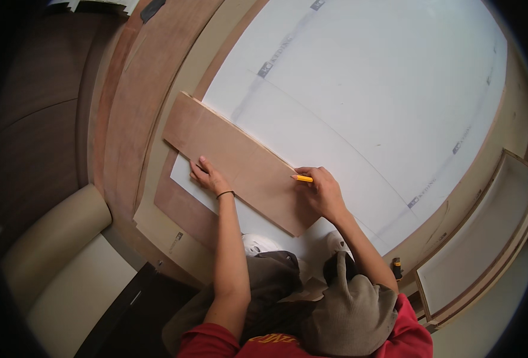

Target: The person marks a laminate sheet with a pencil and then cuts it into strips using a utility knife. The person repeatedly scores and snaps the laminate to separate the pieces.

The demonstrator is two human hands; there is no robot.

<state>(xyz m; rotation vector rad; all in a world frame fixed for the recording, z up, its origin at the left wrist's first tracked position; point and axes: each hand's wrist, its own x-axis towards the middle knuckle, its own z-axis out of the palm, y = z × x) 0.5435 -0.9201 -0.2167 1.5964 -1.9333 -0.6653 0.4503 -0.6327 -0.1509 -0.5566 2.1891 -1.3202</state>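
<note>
A plywood board (240, 158) lies diagonally on a large white sheet (365, 89) that has faint printed marks and lines. My left hand (209, 178) grips the board's near long edge, index finger resting on top. Toward the board's right end, my right hand (322, 192) holds a yellow pencil (303, 178) horizontally, its tip over the board near the far edge. The fingertips under the pencil are partly hidden.
Beige cushioned seating (58, 230) stands at lower left, beside wood panels (133, 101). At right is a long wooden frame (422, 286) with a pale inside. A small black-and-yellow tool (396, 268) sits near it. My white shoes (258, 243) show below the board.
</note>
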